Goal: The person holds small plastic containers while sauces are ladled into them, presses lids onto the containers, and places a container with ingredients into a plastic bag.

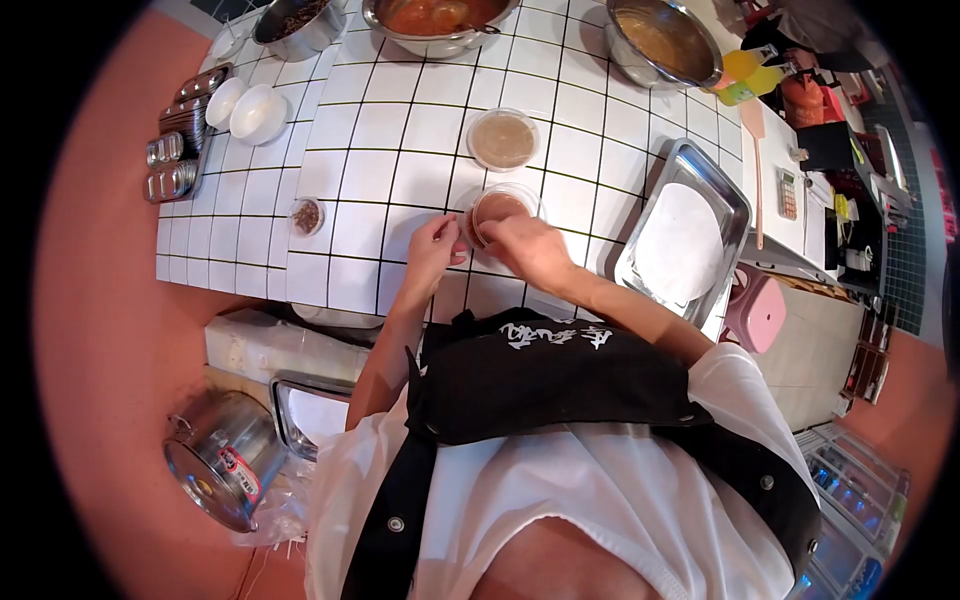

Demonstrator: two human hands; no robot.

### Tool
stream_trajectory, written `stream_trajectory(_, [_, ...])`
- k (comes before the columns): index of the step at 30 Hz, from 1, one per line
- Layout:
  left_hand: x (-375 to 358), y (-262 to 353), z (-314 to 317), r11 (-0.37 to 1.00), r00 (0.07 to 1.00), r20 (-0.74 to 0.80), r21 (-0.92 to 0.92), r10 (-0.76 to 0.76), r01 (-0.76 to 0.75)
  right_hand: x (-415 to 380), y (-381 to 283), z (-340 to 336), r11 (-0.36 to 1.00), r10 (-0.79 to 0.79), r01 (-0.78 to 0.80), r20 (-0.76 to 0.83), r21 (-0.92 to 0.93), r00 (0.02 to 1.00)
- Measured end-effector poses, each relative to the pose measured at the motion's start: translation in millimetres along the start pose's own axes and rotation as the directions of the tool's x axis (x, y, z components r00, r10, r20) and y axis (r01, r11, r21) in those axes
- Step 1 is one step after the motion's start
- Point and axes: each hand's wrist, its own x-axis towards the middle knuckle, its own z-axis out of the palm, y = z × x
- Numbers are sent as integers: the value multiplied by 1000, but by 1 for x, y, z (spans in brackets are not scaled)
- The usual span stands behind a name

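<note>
A clear round container with reddish-brown contents (497,207) stands near the table's front edge. My right hand (527,248) reaches over its lower right side, fingers bent down at the rim; what they hold, if anything, is hidden. At the container's left side is my left hand (436,248), its fingers curled together beside the rim. Just behind stands a second round container with beige contents (502,139). To the left sits a small clear cup with brown bits (306,216).
On the white tiled table (350,180) are white bowls (259,114), metal tins (172,181), a bowl of red sauce (436,16), a bowl of brown liquid (664,45) and a metal tray with white paper (680,240). A pink stool (757,312) stands at the right.
</note>
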Motion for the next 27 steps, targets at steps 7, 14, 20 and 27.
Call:
stream_trajectory(7, [-4,-4,13,993,991,-67,33,116,-114,-19,55,-5,826,563,-563,11,36,826])
stream_trajectory(14, [0,-12,19,952,970,-80,223,231,-209,-15,47,16,871,491,-491,29,-27,870])
stream_trajectory(20, [1,-12,20,951,968,-92,228,235,-209,-12,49,19,877,481,-481,-1,-19,877])
stream_trajectory(27, [-1,-12,23,910,951,-91,331,294,-250,-14,58,26,739,643,-641,69,208,763])
